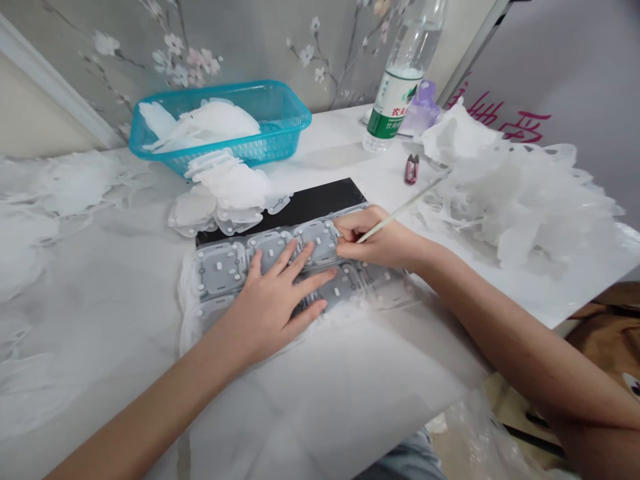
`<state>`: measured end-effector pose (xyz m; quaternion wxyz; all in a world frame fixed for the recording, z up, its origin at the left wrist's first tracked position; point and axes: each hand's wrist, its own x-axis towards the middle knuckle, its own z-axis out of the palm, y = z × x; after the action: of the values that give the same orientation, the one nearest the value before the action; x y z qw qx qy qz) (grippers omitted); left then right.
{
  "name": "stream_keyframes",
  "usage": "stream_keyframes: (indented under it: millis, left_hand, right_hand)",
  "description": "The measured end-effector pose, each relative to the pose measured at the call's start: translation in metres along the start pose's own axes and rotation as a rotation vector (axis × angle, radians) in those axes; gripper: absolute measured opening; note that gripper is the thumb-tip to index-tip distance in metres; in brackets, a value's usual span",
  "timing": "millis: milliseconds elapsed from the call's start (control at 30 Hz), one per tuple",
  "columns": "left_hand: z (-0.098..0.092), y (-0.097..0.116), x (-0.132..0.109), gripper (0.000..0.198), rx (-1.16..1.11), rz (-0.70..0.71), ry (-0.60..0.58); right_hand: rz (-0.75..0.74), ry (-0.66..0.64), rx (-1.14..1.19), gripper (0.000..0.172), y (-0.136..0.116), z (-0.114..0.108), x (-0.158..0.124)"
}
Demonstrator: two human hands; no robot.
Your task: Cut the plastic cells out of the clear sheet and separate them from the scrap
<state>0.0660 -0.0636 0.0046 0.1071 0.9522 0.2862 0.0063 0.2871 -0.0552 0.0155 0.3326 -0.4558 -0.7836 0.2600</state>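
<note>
My left hand (273, 300) lies flat with its fingers spread, pressing on a translucent moulded sheet (220, 269) of rounded square cells with small white studs. My right hand (380, 240) holds a thin pale stick (403, 211) like a pen, and its fingertips rest on the sheet's far right cells. The stick's tip is hidden behind those fingers, and its other end points toward the back right. The sheet lies partly over a black board (295, 205), whose far part shows beyond it.
A stack of translucent sheets (223, 190) sits left of the board, and a large heap (520, 207) lies at right. A blue plastic basket (220, 127) holds more. A water bottle (400, 80) and small pink object (411, 169) stand at the back of the white table (325, 393).
</note>
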Motion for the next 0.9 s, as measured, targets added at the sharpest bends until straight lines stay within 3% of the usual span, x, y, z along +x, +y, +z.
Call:
stream_keyframes:
  millis: [433, 700, 900]
  left_hand:
    - [0.000, 0.000, 0.001, 0.046, -0.011, -0.002, 0.007]
    - [0.002, -0.001, 0.000, 0.047, 0.003, 0.006, 0.014]
    - [0.004, -0.002, 0.000, 0.046, -0.010, 0.009, 0.030]
  right_hand:
    - [0.079, -0.015, -0.028, 0.027, 0.003, -0.013, -0.002]
    - [0.124, 0.100, 0.142, 0.028, 0.005, -0.015, -0.004]
    - [0.101, 0.009, 0.156, 0.026, 0.005, -0.004, -0.003]
